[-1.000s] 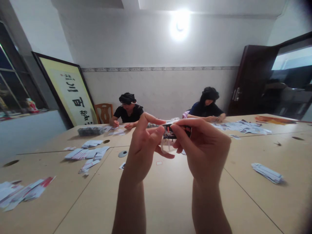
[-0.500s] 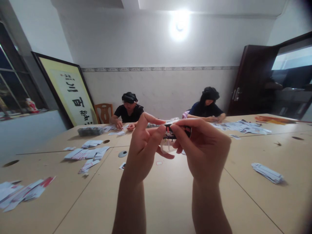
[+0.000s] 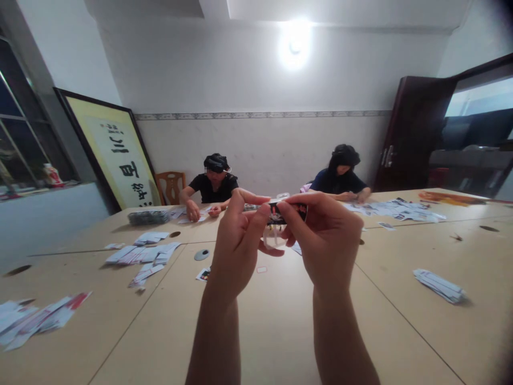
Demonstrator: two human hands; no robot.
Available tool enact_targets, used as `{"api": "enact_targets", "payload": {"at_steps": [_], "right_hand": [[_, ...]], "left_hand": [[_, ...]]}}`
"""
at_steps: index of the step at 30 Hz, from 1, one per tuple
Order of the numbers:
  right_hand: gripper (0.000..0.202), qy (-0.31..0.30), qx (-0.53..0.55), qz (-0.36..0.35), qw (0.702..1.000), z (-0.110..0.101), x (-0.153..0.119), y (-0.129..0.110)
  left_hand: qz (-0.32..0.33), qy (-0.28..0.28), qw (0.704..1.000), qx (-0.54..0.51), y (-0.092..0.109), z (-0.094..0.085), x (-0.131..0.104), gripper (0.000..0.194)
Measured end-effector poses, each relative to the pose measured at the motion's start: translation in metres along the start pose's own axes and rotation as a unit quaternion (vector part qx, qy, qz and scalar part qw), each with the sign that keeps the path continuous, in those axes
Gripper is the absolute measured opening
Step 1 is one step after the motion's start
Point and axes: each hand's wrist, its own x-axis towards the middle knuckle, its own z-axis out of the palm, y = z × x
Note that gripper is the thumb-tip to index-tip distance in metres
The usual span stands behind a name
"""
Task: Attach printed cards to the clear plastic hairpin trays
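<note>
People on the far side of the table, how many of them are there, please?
2: one person is at the left, beside the wooden chair; the other person is at the right, near the dark door.

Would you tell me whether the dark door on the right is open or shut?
Open: the dark door stands swung away from its doorway, and the space beyond shows through.
</note>
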Motion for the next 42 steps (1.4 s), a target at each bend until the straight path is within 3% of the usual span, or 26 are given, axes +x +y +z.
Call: {"api": "enact_targets", "payload": {"at_steps": [34, 42], "right_hand": [[0.009, -0.001, -0.002, 0.038, 0.999, 0.0012, 0.0047, 0.0075], [0.024, 0.007, 0.012, 0.058, 0.998, -0.0008, 0.0055, 0.0037]], "left_hand": [[0.005, 0.016, 0.999, 0.043, 0.0016, 0.0054, 0.0008, 0.025], [-0.003, 0.008, 0.999, 0.042, 0.0039, 0.0069, -0.0012, 0.023]]}}
